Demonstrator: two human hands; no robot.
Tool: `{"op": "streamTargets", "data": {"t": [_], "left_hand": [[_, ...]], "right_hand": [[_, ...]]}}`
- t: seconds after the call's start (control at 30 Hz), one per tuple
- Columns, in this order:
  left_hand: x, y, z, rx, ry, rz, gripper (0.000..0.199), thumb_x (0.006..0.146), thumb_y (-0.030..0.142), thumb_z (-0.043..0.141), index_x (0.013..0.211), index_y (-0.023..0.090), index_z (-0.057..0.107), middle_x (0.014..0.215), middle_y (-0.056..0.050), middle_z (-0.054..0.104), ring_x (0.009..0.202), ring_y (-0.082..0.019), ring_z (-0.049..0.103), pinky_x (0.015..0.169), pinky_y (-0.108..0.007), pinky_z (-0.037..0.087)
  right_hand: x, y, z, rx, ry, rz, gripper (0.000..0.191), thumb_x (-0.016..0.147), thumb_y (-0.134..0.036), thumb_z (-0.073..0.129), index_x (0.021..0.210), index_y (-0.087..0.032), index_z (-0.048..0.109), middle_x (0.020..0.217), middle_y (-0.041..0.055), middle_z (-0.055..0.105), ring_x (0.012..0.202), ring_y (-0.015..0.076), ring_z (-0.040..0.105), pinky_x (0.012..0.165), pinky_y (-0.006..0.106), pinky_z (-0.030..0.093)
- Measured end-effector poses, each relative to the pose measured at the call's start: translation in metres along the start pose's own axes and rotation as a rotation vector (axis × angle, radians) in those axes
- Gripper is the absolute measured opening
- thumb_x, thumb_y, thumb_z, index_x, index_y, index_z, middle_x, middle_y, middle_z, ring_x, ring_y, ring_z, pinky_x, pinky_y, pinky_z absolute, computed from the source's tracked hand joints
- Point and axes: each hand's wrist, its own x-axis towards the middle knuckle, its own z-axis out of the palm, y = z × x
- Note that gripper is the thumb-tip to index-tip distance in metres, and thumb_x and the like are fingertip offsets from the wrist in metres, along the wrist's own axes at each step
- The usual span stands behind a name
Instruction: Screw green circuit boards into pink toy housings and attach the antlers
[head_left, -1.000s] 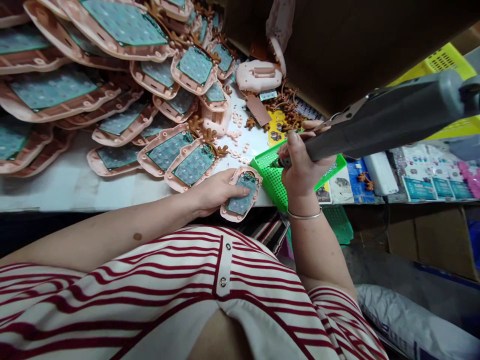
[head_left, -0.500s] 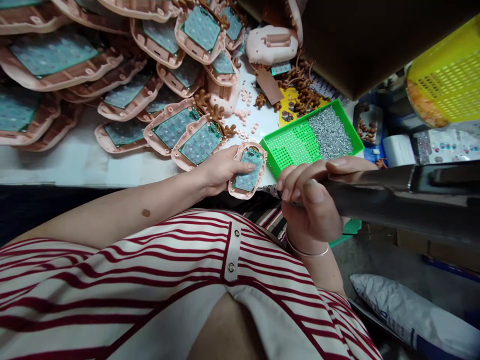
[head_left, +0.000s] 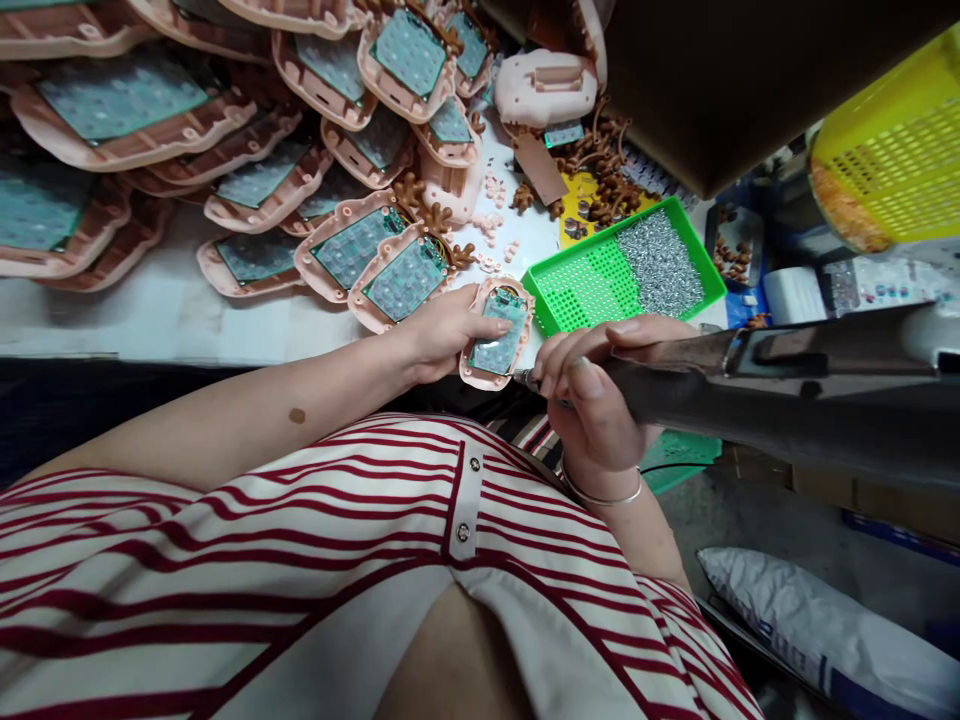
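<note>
My left hand (head_left: 453, 335) grips a pink plastic shell (head_left: 486, 378) by its left side, thumb pressed on the green circuit board (head_left: 495, 352) inside it. In my right hand (head_left: 596, 385) is a dark electric screwdriver (head_left: 757, 375), its body stretching off to the right. The screwdriver's tip (head_left: 523, 377) is at the lower right edge of the shell; whether it touches a screw is too small to tell. Just beyond my right hand stands a green perforated tray (head_left: 574, 300) with a heap of small silvery screws (head_left: 660, 262) in its right part.
Stacked pink shells with boards (head_left: 120, 95) crowd the left and back of the white table (head_left: 195, 335). Brown antler-shaped parts (head_left: 600, 190) lie behind the tray. A dark box-like overhang (head_left: 675, 80) and a yellow basket (head_left: 892, 150) stand at the right. A white sack (head_left: 817, 620) lies below.
My right hand and the screwdriver have moved left, bringing the tip to the shell's edge. The left hand keeps its hold on the shell. The view has shifted slightly.
</note>
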Motion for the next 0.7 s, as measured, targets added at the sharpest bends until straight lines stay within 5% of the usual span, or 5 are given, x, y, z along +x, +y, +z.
{"op": "streamTargets", "data": {"t": [0.17, 0.47, 0.7], "left_hand": [[0.000, 0.000, 0.000, 0.009, -0.010, -0.004, 0.041, 0.063, 0.015, 0.074, 0.102, 0.011, 0.062, 0.088, -0.005, 0.069, 0.079, -0.018, 0.064, 0.073, -0.029, 0.051], [0.004, -0.002, -0.005, -0.008, -0.023, -0.033, 0.041, 0.060, 0.015, 0.078, 0.097, 0.010, 0.062, 0.084, -0.005, 0.069, 0.075, -0.017, 0.063, 0.073, -0.029, 0.051], [0.005, -0.003, -0.006, 0.010, -0.046, -0.009, 0.044, 0.061, 0.015, 0.078, 0.102, 0.011, 0.062, 0.087, -0.006, 0.069, 0.077, -0.018, 0.065, 0.074, -0.032, 0.052]], "right_hand": [[0.009, -0.003, 0.007, 0.211, -0.049, -0.208, 0.032, 0.087, -0.028, 0.066, 0.116, -0.037, 0.055, 0.067, -0.0073, 0.051, 0.045, 0.0112, 0.051, 0.041, 0.027, 0.042], [0.010, 0.000, 0.009, 0.206, -0.056, -0.185, 0.025, 0.088, -0.025, 0.066, 0.109, -0.036, 0.057, 0.061, -0.0104, 0.046, 0.043, 0.0091, 0.047, 0.044, 0.024, 0.045], [0.026, -0.033, 0.005, 0.352, 0.027, -0.106, 0.021, 0.081, -0.028, 0.073, 0.097, -0.032, 0.061, 0.053, -0.0100, 0.045, 0.040, 0.0114, 0.046, 0.044, 0.028, 0.044]]}}
